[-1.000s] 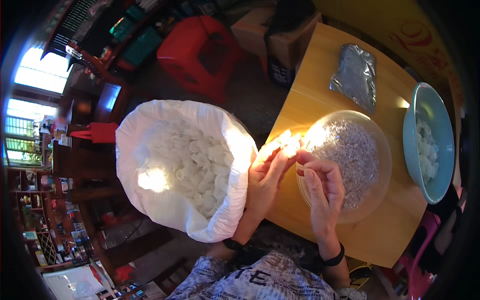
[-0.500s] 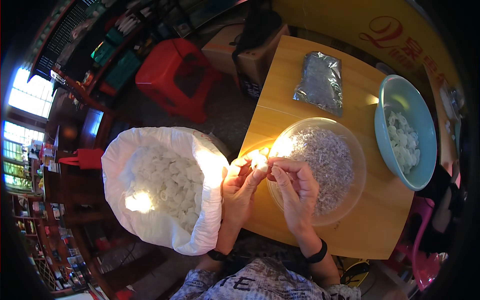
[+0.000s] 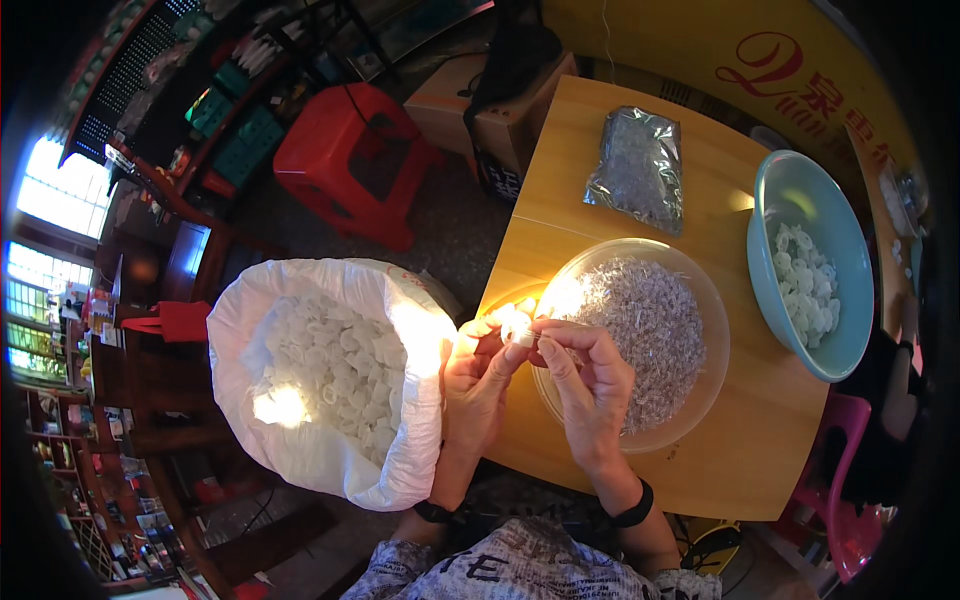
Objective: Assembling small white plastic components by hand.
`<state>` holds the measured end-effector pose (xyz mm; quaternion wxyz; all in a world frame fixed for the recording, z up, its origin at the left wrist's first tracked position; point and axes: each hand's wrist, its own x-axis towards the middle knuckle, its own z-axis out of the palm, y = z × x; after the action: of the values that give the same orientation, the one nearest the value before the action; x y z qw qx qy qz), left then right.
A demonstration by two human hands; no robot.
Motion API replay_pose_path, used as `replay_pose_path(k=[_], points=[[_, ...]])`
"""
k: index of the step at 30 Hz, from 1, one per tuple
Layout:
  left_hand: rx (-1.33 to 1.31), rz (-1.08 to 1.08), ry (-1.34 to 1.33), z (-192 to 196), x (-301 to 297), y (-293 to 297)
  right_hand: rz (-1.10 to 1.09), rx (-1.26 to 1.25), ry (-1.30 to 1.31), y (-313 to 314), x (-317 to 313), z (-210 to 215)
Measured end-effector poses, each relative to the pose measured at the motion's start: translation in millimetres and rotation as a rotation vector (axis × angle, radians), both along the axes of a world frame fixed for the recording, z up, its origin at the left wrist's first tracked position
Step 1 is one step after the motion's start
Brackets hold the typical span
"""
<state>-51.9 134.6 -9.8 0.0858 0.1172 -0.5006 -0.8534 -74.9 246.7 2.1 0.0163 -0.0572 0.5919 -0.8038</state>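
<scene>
My left hand [image 3: 478,388] pinches a small white plastic piece [image 3: 518,334] between thumb and fingers, in bright glare. Close against it, my right hand [image 3: 592,385] has thumb and forefinger pressed together at the piece's right side; what sits between those fingertips is too small to make out. Both hands are over the table's left edge. To their left stands an open white woven sack [image 3: 340,470] full of similar white pieces [image 3: 345,370]. Beneath and beyond my right hand is a round clear tub [image 3: 716,395] filled with thin clear plastic bits [image 3: 650,340].
A light blue basin [image 3: 800,205] with white pieces stands at the table's right. Toward the back of the wooden table [image 3: 560,150] lies a shiny clear bag [image 3: 640,175]. A red stool [image 3: 320,150] and a cardboard box [image 3: 520,115] stand beyond. Another person's arm [image 3: 902,385] shows at far right.
My hands keep nearly the same place and grip. The right fingertips have shifted slightly left, closer to the white piece. At far right, the other person's arm has moved.
</scene>
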Motion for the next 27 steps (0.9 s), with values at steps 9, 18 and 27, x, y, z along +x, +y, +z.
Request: replay_pose_path(k=[9, 18, 27], points=[[0.001, -0.005, 0.029, -3, 1, -1, 0.001, -0.032, -0.017, -1, 1, 2], [-0.085, -0.042, 0.117, -8, 1, -4, 0.026, -0.074, -0.082, 2, -2, 4], [-0.283, -0.042, 0.251, -10, -3, -8, 0.044, -0.175, -0.161, 5, -4, 8]])
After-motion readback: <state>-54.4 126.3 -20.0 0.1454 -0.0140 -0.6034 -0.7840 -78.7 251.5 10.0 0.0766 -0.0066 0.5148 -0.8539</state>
